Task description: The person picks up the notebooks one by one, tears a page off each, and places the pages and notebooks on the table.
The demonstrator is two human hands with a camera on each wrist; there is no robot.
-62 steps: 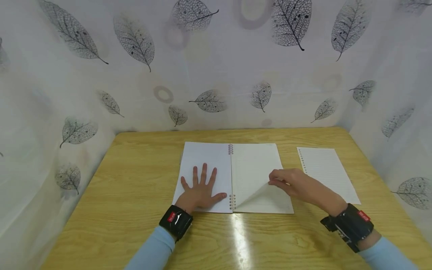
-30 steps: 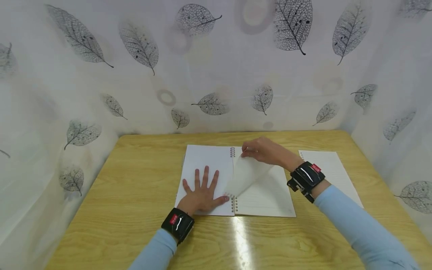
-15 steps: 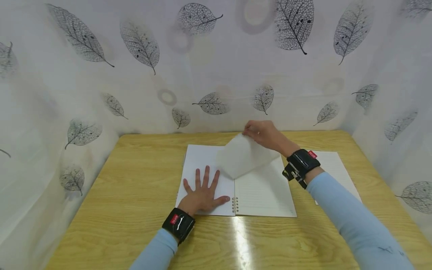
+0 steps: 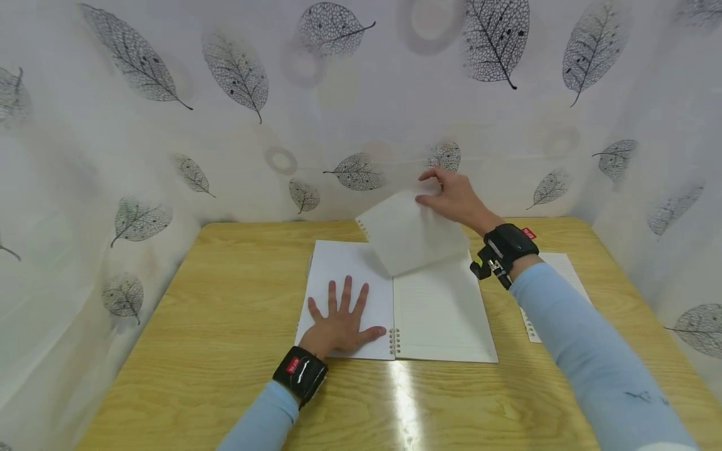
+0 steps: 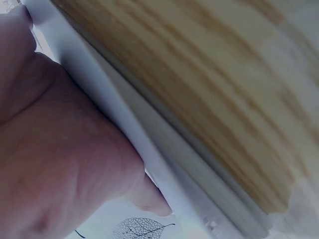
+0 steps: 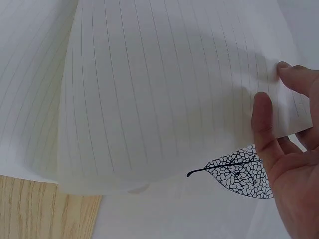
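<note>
A spiral notebook point(image 4: 445, 319) lies open on the wooden table, a plain white page on its left and a lined page on its right. My left hand point(image 4: 341, 329) rests flat on the left page, fingers spread, with the thumb close to the lower coil. Above the notebook's upper part, my right hand point(image 4: 455, 199) holds a lined sheet point(image 4: 414, 235) near its top edge. The sheet's punched holes show along its left side, away from the coil. In the right wrist view, the thumb lies on the front of the sheet point(image 6: 164, 89), with other fingers at its edge and partly behind it.
Another loose punched sheet point(image 4: 564, 269) lies right of the notebook, partly hidden by the right forearm. The table point(image 4: 237, 300) ends at a curtain point(image 4: 242, 188) printed with leaves, which hangs behind and along both sides.
My right hand has moved up and away from the notebook, raising the sheet. The sheet's holed edge has come off the coil from bottom to top. My left hand stays put.
</note>
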